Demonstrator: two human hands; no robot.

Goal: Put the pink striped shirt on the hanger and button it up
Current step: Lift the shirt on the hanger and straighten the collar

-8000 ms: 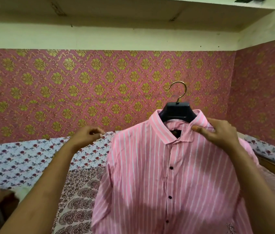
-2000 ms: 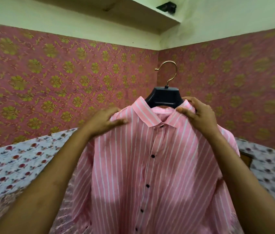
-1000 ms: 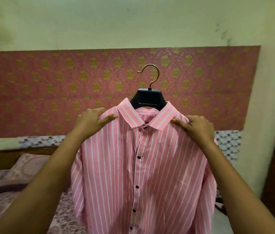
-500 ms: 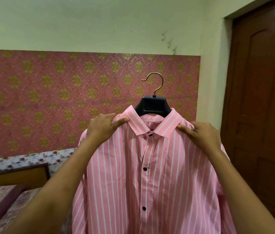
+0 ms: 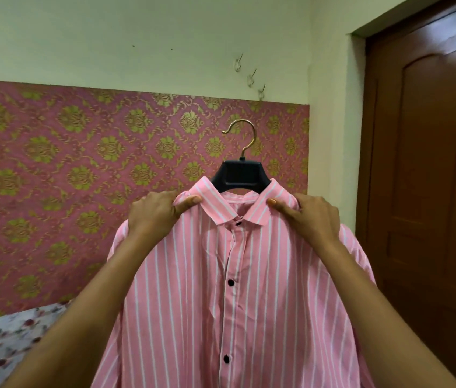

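The pink striped shirt [image 5: 193, 289] hangs on a black hanger [image 5: 239, 175] with a brass hook, held up in front of me. Its front is closed with black buttons from the collar down. My left hand [image 5: 157, 215] pinches the shirt's left shoulder beside the collar. On the other side, my right hand [image 5: 312, 218] grips the right shoulder next to the collar. The hanger's arms are hidden inside the shirt.
Three clear wall hooks [image 5: 250, 77] are fixed on the pale wall above and just right of the hanger's hook. Pink and gold wallpaper [image 5: 67, 177] covers the lower wall. A brown wooden door [image 5: 428, 177] stands at the right. A floral bed sheet [image 5: 3, 340] shows at lower left.
The view has swung right from the bed corner to the wall beside the door, and the shirt came along. My left hand, free at first, now holds the shoulder.
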